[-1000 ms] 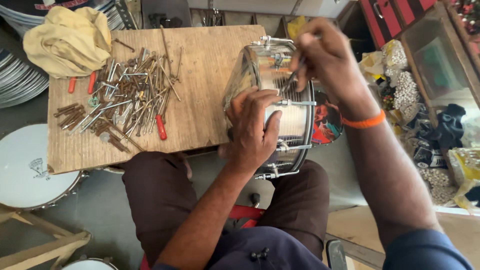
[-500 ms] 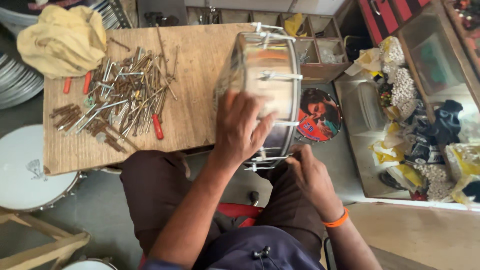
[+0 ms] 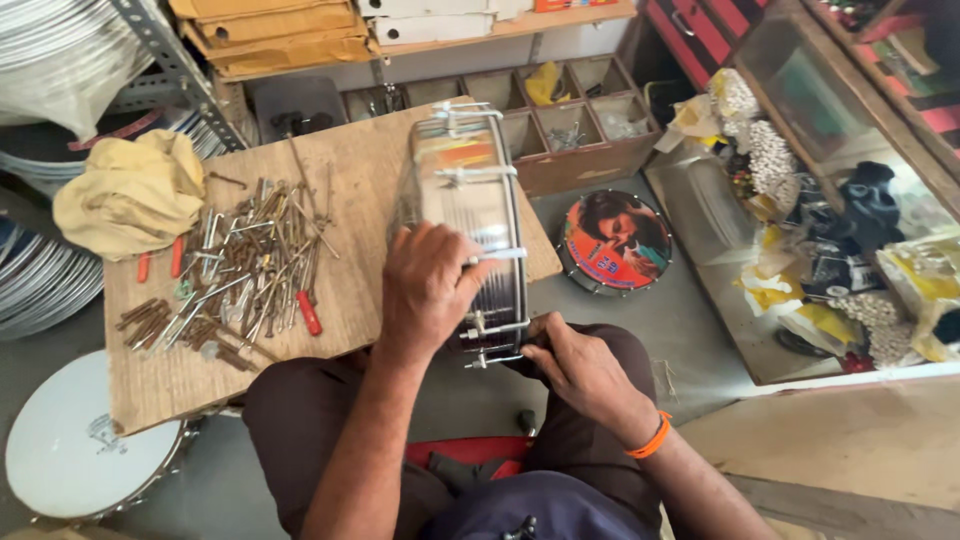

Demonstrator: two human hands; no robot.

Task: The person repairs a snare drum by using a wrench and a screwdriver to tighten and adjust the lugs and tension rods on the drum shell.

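Right hand: the right hand rests low on the person's thigh, fingers curled against the bottom edge of the drum where the lowest tension rod ends; whether it pinches a rod or only steadies the rim I cannot tell, since the fingertips are hidden behind the shell.
Left hand: the left hand lies spread over the near face and upper edge of the drum, thumb by a lug, gripping it so that it stands on edge rather than falling flat.
Drum: the chrome drum stands on its rim, its lower part against the lap and its upper part leaning over the wooden board's near right corner; held this way, its side hardware faces the hands.
Board: the wooden board sits as a worktop just in front of the knees, within reach of both arms.
Hardware: a loose pile of rods and screws is spread left of the drum, with red-handled tools among it.
Cloth: a yellow cloth is bunched at the board's far left corner.
Floor: a round picture disc lies beyond the right knee, and a white drumhead lies under the board's left end.
Far: a compartmented wooden tray stands behind the drum.
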